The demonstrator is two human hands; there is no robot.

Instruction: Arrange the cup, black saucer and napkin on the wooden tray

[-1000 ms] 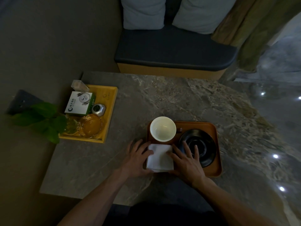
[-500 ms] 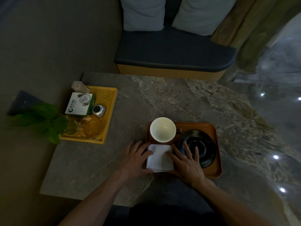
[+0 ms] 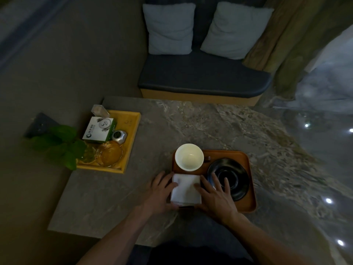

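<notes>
Both hands, left hand (image 3: pixel 161 194) and right hand (image 3: pixel 215 197), rest flat with fingers spread on the napkin's (image 3: pixel 186 188) edges, probably squaring it on the wooden tray (image 3: pixel 250 188) beside cup (image 3: pixel 189 156) and black saucer (image 3: pixel 232 178).

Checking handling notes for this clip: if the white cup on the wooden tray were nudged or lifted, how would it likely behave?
The cup looks like glazed ceramic, so probably rigid, smooth and breakable. It flares wide at the rim, so a sideways nudge might tip it rather than slide it. It appears empty, so likely light. It stands upright on the wooden tray beside the black saucer.
</notes>
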